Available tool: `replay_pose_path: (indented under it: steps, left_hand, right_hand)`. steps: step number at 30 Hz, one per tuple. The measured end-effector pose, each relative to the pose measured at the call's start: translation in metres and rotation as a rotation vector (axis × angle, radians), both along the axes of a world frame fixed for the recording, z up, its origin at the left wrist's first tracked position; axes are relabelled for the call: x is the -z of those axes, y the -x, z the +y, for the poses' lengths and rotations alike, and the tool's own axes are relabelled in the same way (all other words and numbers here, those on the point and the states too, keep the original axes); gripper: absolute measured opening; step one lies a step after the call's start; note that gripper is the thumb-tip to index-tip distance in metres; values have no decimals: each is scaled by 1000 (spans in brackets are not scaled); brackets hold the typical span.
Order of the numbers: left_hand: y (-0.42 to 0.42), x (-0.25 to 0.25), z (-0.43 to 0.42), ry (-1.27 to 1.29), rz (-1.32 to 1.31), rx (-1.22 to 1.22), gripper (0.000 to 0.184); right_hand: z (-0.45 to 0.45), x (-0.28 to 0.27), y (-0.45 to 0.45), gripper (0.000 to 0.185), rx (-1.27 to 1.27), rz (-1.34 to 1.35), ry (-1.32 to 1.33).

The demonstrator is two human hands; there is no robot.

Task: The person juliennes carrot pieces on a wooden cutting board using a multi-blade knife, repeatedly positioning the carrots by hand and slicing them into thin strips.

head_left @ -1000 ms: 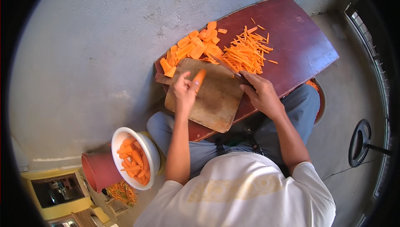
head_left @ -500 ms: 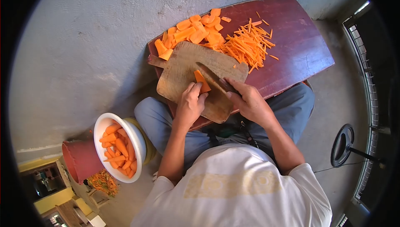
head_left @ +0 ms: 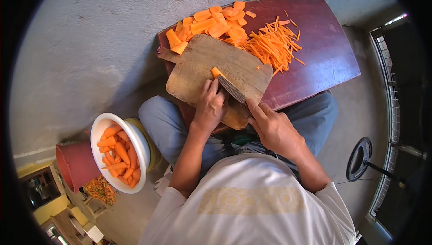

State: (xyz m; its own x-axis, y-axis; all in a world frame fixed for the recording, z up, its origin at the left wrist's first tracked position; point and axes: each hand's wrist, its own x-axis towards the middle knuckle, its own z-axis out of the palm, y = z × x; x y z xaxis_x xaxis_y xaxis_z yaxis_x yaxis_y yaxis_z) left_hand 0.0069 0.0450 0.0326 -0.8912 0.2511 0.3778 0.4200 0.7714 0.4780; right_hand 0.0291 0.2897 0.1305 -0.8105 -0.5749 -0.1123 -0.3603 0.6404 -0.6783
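Observation:
On the wooden cutting board (head_left: 191, 71), my left hand (head_left: 210, 105) grips a carrot piece (head_left: 216, 72) whose far end sticks out past the fingers. My right hand (head_left: 273, 125) is wrapped round the handle of a knife (head_left: 232, 90). The blade lies against the carrot piece, right beside my left fingertips, and hides part of it. Beyond the board are a heap of thick carrot slices (head_left: 218, 22) and, to its right, a pile of thin carrot strips (head_left: 273, 46). A small carrot scrap lies near the board's right edge.
The board rests on a dark red table (head_left: 321, 49) beside a wall (head_left: 99, 42). At the lower left, a white bowl (head_left: 144, 149) holds several peeled carrots, next to a red bucket (head_left: 78, 164) and a heap of peelings (head_left: 101, 190). A black wheel (head_left: 359, 158) stands at right.
My left hand has gone from loosely holding a carrot above the board to pressing a piece onto it. The knife has come leftward from near the strips onto that piece. The view has shifted.

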Motion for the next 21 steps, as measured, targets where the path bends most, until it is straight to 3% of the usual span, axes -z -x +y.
replay_pose_path:
  steps: [8,17,21]
  left_hand:
    - [6,8,-4,-67,63,14,30]
    - [8,9,-5,-108,34,-61,31]
    - [9,15,-6,-134,42,-48,32]
  right_hand:
    - [-16,21,14,52,46,114,174]
    - [-16,-9,18,51,91,-127,78]
    - [-34,11,30,51,62,-55,105]
